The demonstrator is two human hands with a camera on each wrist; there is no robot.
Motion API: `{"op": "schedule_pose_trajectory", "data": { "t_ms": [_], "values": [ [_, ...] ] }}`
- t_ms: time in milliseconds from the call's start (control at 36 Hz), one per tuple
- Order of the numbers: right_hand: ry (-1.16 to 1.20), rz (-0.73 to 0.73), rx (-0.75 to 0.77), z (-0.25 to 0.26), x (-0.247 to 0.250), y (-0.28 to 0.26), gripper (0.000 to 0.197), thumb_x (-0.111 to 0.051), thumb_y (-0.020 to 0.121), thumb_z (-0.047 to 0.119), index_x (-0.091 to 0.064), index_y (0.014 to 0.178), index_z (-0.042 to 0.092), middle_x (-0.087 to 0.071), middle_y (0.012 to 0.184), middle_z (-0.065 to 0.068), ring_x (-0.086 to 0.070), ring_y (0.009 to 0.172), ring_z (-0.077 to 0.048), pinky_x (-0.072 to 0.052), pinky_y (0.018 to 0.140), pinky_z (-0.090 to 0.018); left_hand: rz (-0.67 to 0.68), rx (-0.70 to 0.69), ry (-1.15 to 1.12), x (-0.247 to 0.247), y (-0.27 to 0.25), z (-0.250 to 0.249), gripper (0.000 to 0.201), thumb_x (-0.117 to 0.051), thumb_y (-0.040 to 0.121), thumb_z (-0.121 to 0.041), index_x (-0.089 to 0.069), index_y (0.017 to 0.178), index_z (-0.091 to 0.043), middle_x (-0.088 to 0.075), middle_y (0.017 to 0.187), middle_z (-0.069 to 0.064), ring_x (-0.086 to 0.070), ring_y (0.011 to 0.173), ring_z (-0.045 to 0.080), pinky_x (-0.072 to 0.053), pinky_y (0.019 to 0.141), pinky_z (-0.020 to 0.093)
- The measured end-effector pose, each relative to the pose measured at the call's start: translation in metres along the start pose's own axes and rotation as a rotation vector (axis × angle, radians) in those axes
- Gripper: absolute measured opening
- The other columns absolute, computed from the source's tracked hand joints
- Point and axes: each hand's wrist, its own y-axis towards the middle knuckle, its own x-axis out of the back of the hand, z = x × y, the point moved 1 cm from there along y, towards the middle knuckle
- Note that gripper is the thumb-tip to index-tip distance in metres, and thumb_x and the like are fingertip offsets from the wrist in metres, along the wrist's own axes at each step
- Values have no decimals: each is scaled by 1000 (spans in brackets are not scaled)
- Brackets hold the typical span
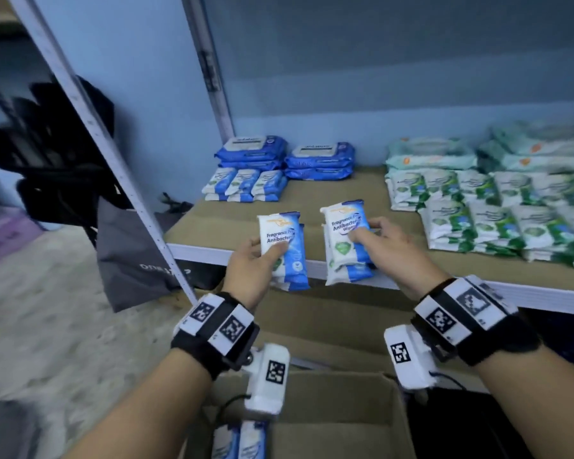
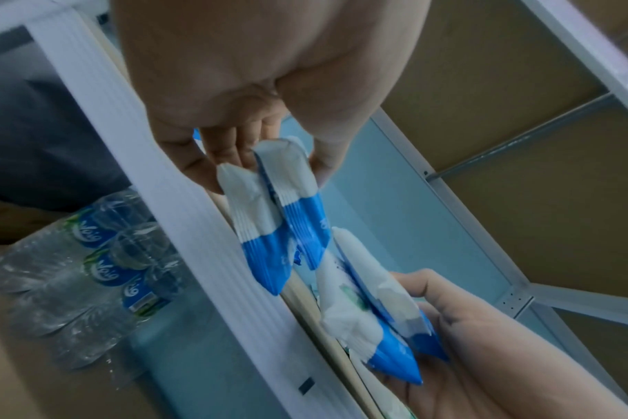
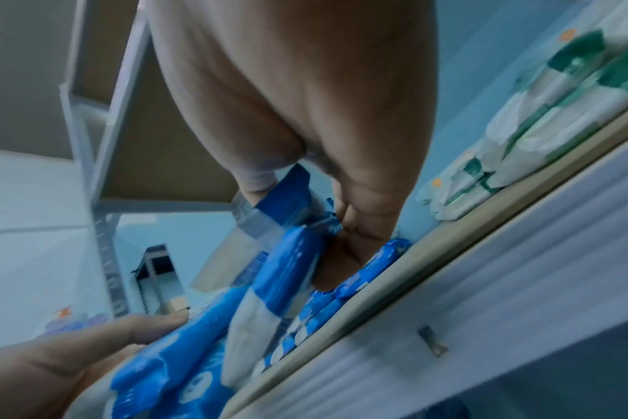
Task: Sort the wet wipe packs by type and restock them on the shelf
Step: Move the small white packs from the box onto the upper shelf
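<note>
Left hand (image 1: 250, 264) grips two stacked blue-white antibacterial packs (image 1: 283, 244), thumb on top. Right hand (image 1: 383, 241) grips a second stack (image 1: 344, 241), probably three packs; blur hides the count. Both are held over the shelf (image 1: 345, 193) front edge, with sorted blue packs (image 1: 246, 183) behind them and green packs (image 1: 497, 210) to the right.

Shelf board (image 1: 312, 193) ahead. Back-left corner: two stacks of large packs (image 1: 285, 157) side by side, a row of small packs (image 1: 244, 185) just in front of the left stack. Right half: another pack type (image 1: 497, 207), rows front to back, larger ones at the rear. Gap between the two groups. Over the front edge, left hand (image 1: 251, 265) and right hand (image 1: 383, 241) each hold a stack of small packs (image 1: 343, 240), side by side, apart. Cardboard box (image 1: 338, 419) below, near the wrists, with packs inside. Bag (image 1: 136, 256) on the floor left of the shelf post. Lower shelf holds water bottles (image 2: 101, 255).
</note>
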Motion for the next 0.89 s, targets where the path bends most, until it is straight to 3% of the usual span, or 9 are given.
{"op": "schedule_pose_trajectory", "data": {
  "t_ms": [83, 167, 306, 389, 444, 528, 667, 778, 889],
  "values": [
    [-40, -56, -27, -2, 8, 16, 33, -62, 87, 37, -54, 114, 21, -67, 99, 2, -66, 89, -16, -56, 84, -41, 7, 12, 64, -17, 22, -10, 27, -77, 84, -26, -58, 100, -15, -74, 88, 3, -72, 72, 15, -60, 69, 34],
    [-80, -77, -31, -2, 14, 28, 35, -63, 88, 34, -47, 116, 19, -63, 100, 0, -64, 86, -16, -55, 86, -41, 4, 11, 140, -31, 45, -13, 42, -79, 78, -38, -62, 106, -12, -75, 92, 5, -73, 84, 20, -58, 85, 45],
    [-228, -106, 0, -2, 22, 44, 22, -63, 91, 34, -48, 97, 20, -54, 81, 6, -56, 78, -16, -51, 86, -37, -18, 58, 291, -47, 68, -17, 48, -81, 63, -51, -62, 94, -20, -75, 87, 2, -72, 84, 25, -57, 84, 49],
    [-460, -132, 50, -11, 21, 50, 31, -62, 88, 41, -55, 81, 11, -57, 77, -2, -59, 82, -25, -48, 71, -34, 6, 77, 512, -48, 75, -17, 44, -78, 70, -54, -72, 93, -17, -72, 81, 2, -69, 79, 23, -57, 77, 34],
    [-538, -165, 90, -15, 20, 51, 35, -60, 88, 41, -58, 78, 8, -59, 77, -7, -58, 83, -29, -44, 69, -33, -1, 73, 661, -45, 78, -16, 46, -73, 75, -57, -76, 88, -13, -73, 83, 5, -69, 81, 25, -57, 77, 35],
    [-566, -174, 88, -13, 21, 53, 34, -59, 87, 42, -63, 93, 8, -59, 86, -8, -56, 85, -27, -43, 71, -32, -3, 77, 698, -39, 82, -14, 54, -72, 71, -63, -78, 87, -11, -75, 81, 6, -71, 79, 24, -58, 79, 38],
    [-554, -139, 6, -8, 18, 53, 44, -59, 88, 43, -57, 116, 9, -60, 108, -12, -51, 91, -26, -39, 73, -31, 8, 55, 680, -37, 84, -12, 44, -74, 73, -58, -76, 80, -15, -75, 79, 4, -71, 79, 25, -58, 81, 41],
    [-537, -107, 25, -2, 13, 50, 46, -58, 91, 44, -53, 124, 12, -60, 124, -9, -54, 111, -26, -37, 77, -30, 6, 40, 626, -42, 82, -8, 43, -75, 71, -60, -75, 77, -17, -75, 78, 1, -71, 79, 26, -58, 80, 43],
    [-476, -59, 53, 1, 2, 48, 45, -61, 91, 42, -54, 126, 15, -55, 126, -8, -51, 108, -23, -32, 77, -26, -5, 50, 568, -49, 77, -9, 43, -76, 73, -54, -69, 61, -13, -69, 68, 3, -67, 80, 29, -55, 78, 38]
  ]
}}
